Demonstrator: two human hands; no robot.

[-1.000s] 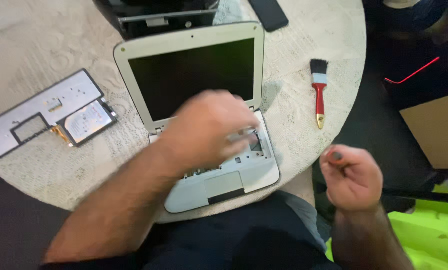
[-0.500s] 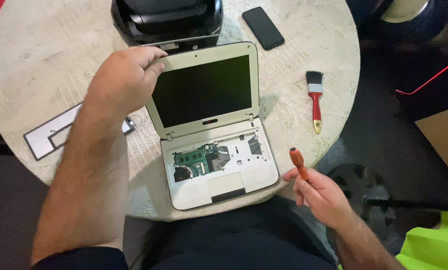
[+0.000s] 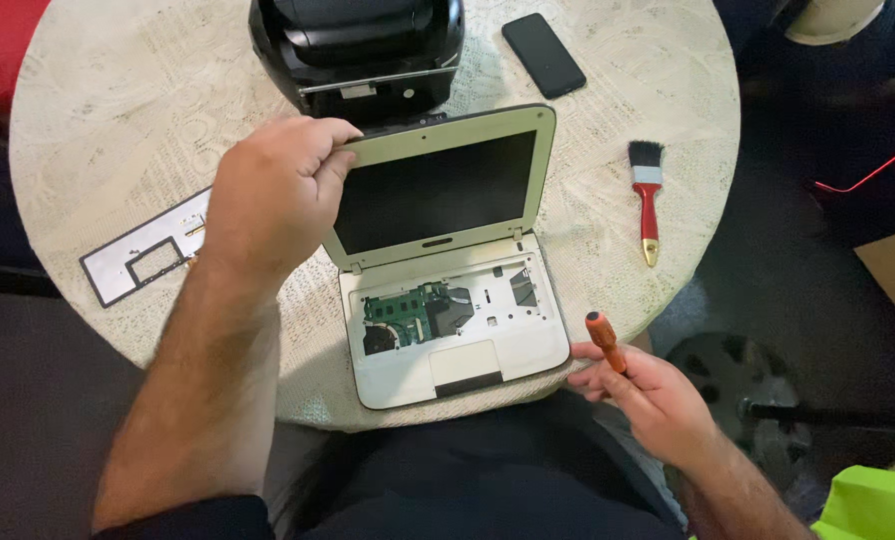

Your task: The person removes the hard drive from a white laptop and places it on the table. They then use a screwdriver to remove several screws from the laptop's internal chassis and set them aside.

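The small laptop (image 3: 448, 260) sits at the centre of the frame on the round surface (image 3: 118, 120), keyboard removed and circuit board exposed. It looks light but fragile, with a thin hinged lid best held by its frame. The left hand (image 3: 273, 195) arches over the lid's upper-left corner, fingers pinching it. The right hand (image 3: 648, 395), lower right, has its fingers wrapped around an orange-handled screwdriver (image 3: 605, 340).
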